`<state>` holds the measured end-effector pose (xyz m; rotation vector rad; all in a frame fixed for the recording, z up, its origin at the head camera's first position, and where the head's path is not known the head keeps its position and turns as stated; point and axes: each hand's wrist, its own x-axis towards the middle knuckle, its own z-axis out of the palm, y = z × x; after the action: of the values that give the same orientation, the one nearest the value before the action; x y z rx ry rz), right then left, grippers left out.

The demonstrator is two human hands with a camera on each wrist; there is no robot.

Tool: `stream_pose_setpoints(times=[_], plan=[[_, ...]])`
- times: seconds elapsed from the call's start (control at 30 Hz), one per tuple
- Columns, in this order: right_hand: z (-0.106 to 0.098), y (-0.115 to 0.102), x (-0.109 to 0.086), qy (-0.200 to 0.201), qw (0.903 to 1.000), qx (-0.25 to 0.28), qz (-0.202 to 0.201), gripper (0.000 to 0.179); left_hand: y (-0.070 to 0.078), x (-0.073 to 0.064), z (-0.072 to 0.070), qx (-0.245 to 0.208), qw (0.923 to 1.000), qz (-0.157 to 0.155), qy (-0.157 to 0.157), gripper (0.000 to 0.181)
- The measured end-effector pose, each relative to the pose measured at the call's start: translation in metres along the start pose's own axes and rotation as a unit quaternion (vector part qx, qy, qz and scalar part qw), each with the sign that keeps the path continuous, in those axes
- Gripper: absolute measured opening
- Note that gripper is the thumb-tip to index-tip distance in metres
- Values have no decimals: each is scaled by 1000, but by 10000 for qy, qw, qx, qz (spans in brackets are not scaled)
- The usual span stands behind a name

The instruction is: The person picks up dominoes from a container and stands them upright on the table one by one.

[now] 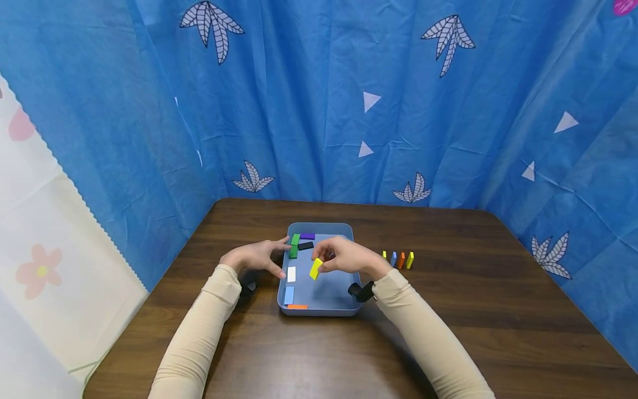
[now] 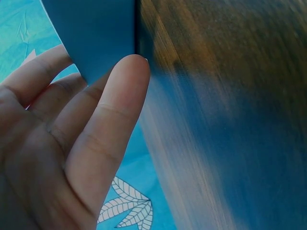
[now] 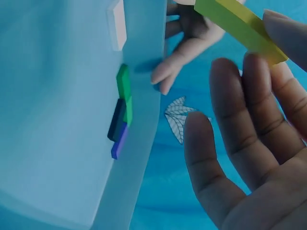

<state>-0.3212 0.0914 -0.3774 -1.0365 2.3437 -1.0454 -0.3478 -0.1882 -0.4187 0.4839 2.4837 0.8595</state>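
My right hand [image 1: 344,256] pinches a yellow domino block [image 1: 316,269] between thumb and fingertips above the blue-grey tray [image 1: 319,312]. In the right wrist view this block [image 3: 242,29] is tilted, gripped near one end. My left hand [image 1: 259,257] is at the tray's left rim, its fingers spread and fairly straight; in the left wrist view the thumb [image 2: 120,100] overlaps the tray wall [image 2: 103,33]. Along the tray's left side lie a white block [image 1: 291,274], two green blocks [image 1: 293,252], a light blue block [image 1: 289,295] and an orange block [image 1: 297,306]. A black block [image 1: 305,245] and a purple block [image 1: 307,236] lie farther back.
Right of the tray, a short row of blocks stands on the brown wooden table [image 1: 498,310]: two yellow, one blue [image 1: 394,259] and one orange [image 1: 401,260]. Blue patterned curtains [image 1: 309,100] hang behind the table, with a white floral cloth [image 1: 45,233] at the left.
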Motion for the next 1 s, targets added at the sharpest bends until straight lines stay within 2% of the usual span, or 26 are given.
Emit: stream_pose_setpoints(times=[0.27,0.57,0.73,1.0], plan=[[-6,5,-16,347,9981,516,55,16,1,-1,1,-68,10000,-63,15,90],[-17,11,-36,1017,9924,681,-151,19,1,-1,1,-104,9999,18,19,90],[-24,19,-46,1395,9862,842,-308,23,2,-2,2,-109,9999,29,16,90],[-40,25,-64,2016,9721,1178,-236,30,0,0,1,-24,10000,65,-26,91]])
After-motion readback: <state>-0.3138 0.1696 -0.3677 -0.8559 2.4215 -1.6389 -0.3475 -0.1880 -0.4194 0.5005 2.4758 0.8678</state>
